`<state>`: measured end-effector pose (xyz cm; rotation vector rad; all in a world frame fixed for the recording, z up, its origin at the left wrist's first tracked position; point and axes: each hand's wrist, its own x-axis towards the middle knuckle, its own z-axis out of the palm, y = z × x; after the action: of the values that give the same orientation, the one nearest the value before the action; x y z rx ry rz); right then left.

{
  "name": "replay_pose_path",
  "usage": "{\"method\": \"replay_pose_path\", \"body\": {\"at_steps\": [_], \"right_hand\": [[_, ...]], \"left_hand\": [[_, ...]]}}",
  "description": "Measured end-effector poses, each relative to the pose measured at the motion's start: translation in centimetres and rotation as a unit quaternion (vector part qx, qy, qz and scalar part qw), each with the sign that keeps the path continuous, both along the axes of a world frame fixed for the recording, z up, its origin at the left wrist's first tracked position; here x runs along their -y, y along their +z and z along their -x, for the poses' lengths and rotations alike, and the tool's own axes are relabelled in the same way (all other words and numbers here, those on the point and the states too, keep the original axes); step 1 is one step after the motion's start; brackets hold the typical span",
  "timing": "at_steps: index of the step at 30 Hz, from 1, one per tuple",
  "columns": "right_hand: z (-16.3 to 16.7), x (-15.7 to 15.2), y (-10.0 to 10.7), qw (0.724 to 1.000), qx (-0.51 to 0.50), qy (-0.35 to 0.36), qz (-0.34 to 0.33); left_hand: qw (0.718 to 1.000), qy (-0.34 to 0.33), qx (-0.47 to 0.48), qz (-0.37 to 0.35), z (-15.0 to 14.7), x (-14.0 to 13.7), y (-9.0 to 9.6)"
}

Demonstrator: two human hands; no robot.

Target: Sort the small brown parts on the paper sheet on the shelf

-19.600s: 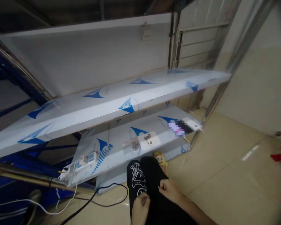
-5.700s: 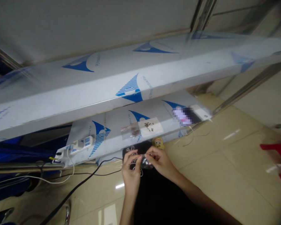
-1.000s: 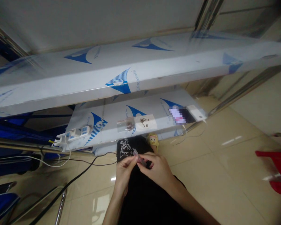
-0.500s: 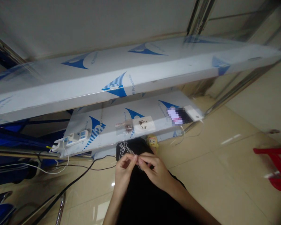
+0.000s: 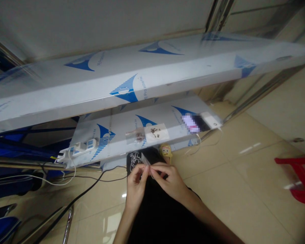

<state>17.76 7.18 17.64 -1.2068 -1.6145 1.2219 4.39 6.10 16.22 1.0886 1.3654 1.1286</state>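
While left hand [image 5: 136,180] and right hand [image 5: 169,179] pinch a thin clear bag [image 5: 145,160] above the lap [image 5: 152,206], each grip closed on it, uneven pulling could tear it, and one slackened pinch could let it slide off toward the floor [image 5: 218,193].

Through the head view, I see my left hand [image 5: 137,181] and my right hand [image 5: 171,179] pinching together a thin clear plastic piece [image 5: 145,159] above black trousers [image 5: 156,155]. On the lower shelf [image 5: 120,118], one clear packet [image 5: 132,137] lies beside a white sheet [image 5: 164,134] with small brown pieces [image 5: 154,130].
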Motion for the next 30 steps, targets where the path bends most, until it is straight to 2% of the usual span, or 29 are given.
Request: {"method": "replay_pose_path", "body": {"at_steps": [4, 9, 14, 18, 25, 30], "right_hand": [[0.2, 0.0, -0.6, 1.0, 0.021, -0.019, -0.011], [0.3, -0.3, -1.1, 0.995, 0.085, -0.012, -0.04], [0.3, -0.4, -1.2, 0.985, 0.145, -0.033, -0.083], [0.3, -0.5, -1.0, 0.982, 0.153, -0.05, -0.097], [-0.6, -1.1, -1.2, 0.973, 0.167, -0.129, -0.098], [-0.4, -0.8, -1.2, 0.976, 0.181, -0.076, -0.095]], "left_hand": [[0.996, -0.036, -0.075, -0.041, 0.2, 0.2, 0.0], [0.968, -0.082, -0.21, -0.112, 0.6, 0.0, 0.0], [0.96, -0.135, -0.22, -0.11, 0.7, -0.2, 0.0], [0.95, -0.13, -0.256, -0.12, 0.9, -0.2, 0.1], [0.931, -0.098, -0.322, -0.139, 1.5, -0.4, -0.4], [0.941, -0.119, -0.291, -0.127, 0.8, -0.7, -0.5]]}}
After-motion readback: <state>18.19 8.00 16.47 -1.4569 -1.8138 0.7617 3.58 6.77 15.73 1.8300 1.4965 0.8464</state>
